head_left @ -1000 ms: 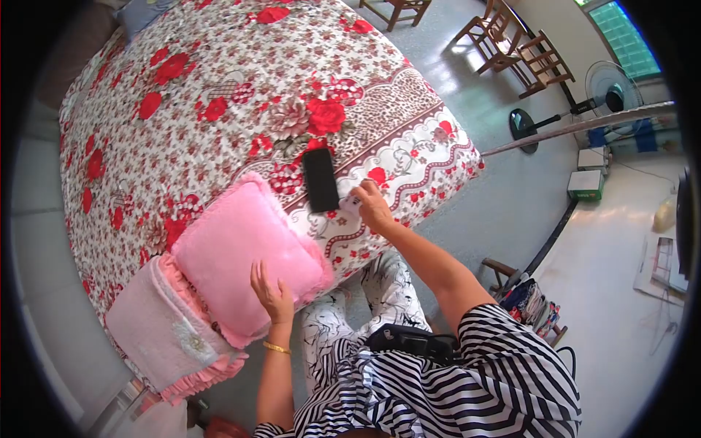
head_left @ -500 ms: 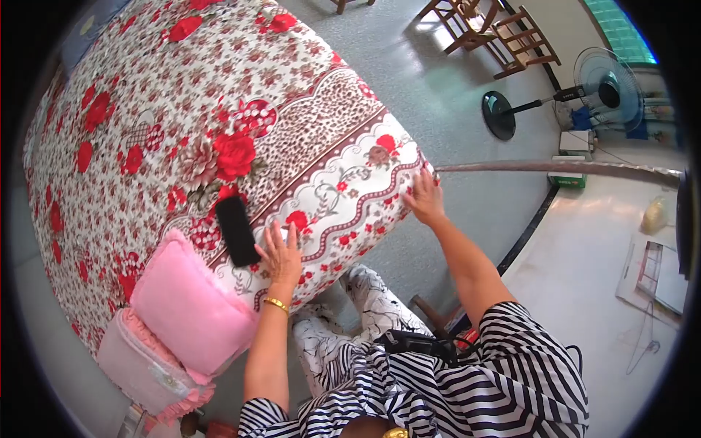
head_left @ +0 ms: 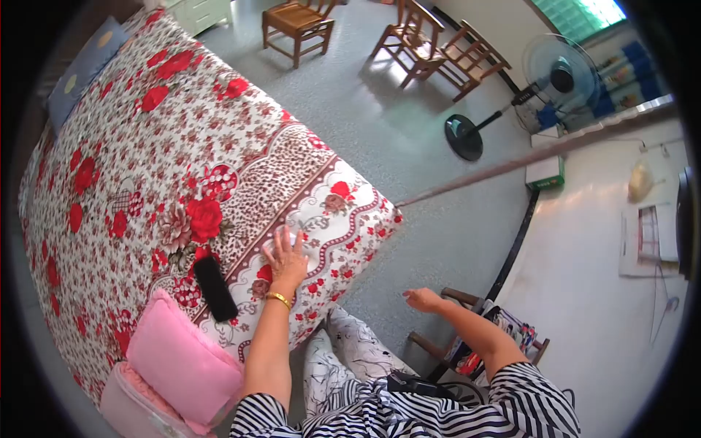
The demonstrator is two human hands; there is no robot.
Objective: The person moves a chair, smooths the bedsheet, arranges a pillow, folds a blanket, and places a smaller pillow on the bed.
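Observation:
My left hand (head_left: 286, 261) lies flat with fingers spread on the patterned border of a floral bedsheet (head_left: 255, 175). A gold bracelet circles that wrist. Just to its left, a black phone-like rectangle (head_left: 215, 288) rests on the sheet. My right hand (head_left: 423, 299) hangs in the air off the bed's edge, above the floor, touching nothing. Its fingers look loosely curled together, and I see nothing in them.
Pink pillows (head_left: 182, 358) sit at the near left of the bed, a blue pillow (head_left: 84, 73) at the far corner. A pole (head_left: 475, 179) runs from the bed corner. Wooden chairs (head_left: 299, 29), a standing fan (head_left: 464, 137) and a stool with items (head_left: 496, 332) stand around.
My right hand has lifted off the bed corner and drawn back toward me. My left hand has slid away from the black rectangle along the border. The view has shifted.

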